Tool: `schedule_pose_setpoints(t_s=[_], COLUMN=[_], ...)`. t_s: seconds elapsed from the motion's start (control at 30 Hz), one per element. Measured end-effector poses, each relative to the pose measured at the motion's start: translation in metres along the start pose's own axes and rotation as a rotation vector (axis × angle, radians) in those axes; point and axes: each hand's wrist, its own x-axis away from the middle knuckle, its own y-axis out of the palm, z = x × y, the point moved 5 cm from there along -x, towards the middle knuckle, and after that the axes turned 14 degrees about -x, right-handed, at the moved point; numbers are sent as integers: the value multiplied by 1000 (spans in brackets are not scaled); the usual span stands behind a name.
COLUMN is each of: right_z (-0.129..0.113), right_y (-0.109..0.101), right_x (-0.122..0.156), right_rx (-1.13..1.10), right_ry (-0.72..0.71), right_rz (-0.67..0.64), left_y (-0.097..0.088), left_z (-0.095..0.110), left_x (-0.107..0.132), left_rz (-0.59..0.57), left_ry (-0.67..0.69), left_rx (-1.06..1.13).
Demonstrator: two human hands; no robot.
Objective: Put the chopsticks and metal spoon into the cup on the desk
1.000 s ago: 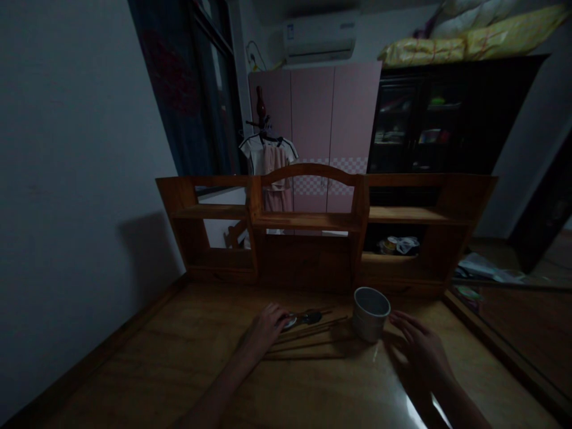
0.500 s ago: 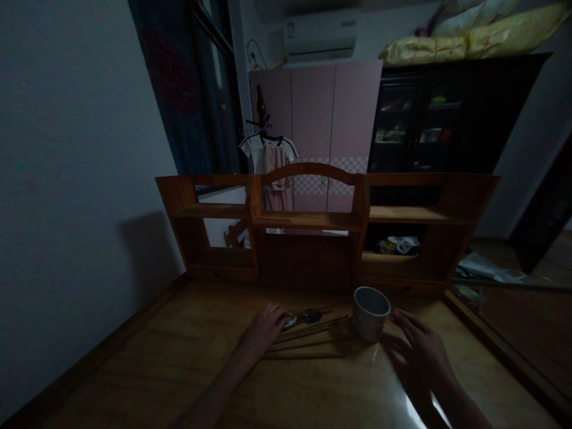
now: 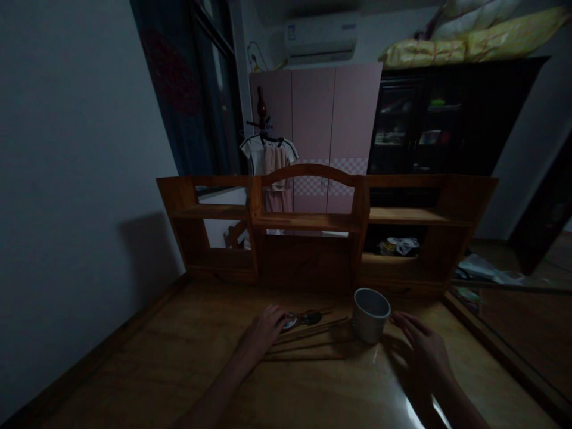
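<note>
A grey metal cup stands upright on the wooden table, its opening facing up. Just right of its rim, my right hand has its fingers drawn together at the tips; whether they touch the cup or pinch something small is too dark to make out. My left hand rests on the table with fingers stretched forward, fingertips at a shiny spoon. Beside that lies a dark spoon. Several thin chopsticks lie roughly side by side between my left hand and the cup.
A wooden shelf unit spans the table's back. A bundle of white cord shows in its right compartment opening. The wall borders the table on the left, and a raised wooden edge runs along the right.
</note>
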Motion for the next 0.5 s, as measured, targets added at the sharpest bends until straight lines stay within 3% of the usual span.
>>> schedule_pose_setpoints(t_s=[0.13,0.23,0.33,0.37,0.47,0.5], right_z=[-4,-28,-92,-120,-197,-215], right_y=[-7,-8,13,26,65,79], right_x=[-4,-2,33,53,131,160], right_rx=[109,223,271,257,325,472], right_ry=[-106,-308,-573,-683,-1020,-1162], right_rz=[107,257,319,264,131,96], left_y=[-4,-7,-9,-10,-12,-12], left_z=[1,2,4,4,5,5], left_x=[-1,-2,-2,-2,-3,-3], left_rz=[1,-2,26,37,36,28], left_ry=[-3,-17,-22,-26,-41,-45], left_rx=[-19,-35,-32,-37,-65,-69])
